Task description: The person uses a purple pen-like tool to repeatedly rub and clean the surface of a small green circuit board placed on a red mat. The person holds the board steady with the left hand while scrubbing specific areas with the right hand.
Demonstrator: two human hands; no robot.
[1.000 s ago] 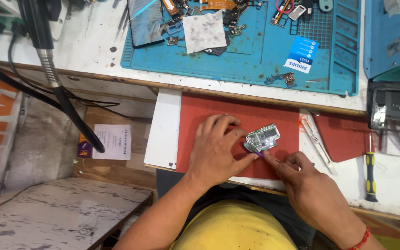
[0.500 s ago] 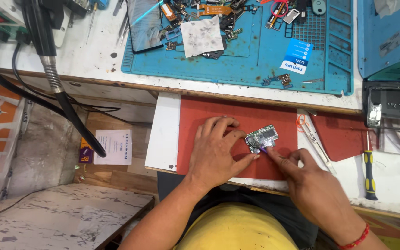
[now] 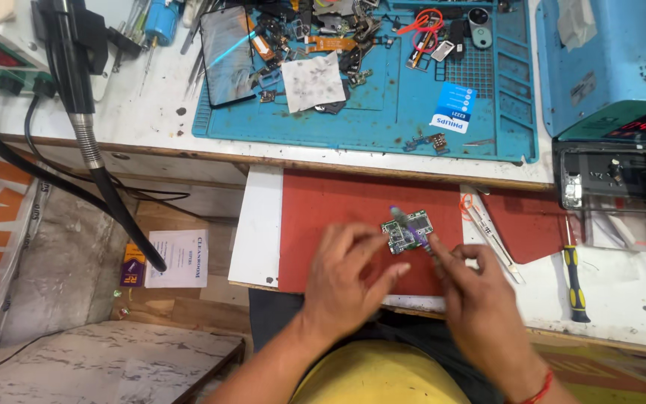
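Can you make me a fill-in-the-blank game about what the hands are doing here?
1. The small circuit board lies on a ____ mat.
2. The screwdriver beside the right hand has a black and ____ handle.
3. The left hand rests flat on the mat, just ____ of the board.
4. The big mat full of phone parts is ____.

Missing words: red; yellow; left; blue

Both hands rest on the red mat (image 3: pixel 338 206): left hand (image 3: pixel 345 280) beside the circuit board (image 3: pixel 407 230), right hand (image 3: pixel 480 299) touching it.
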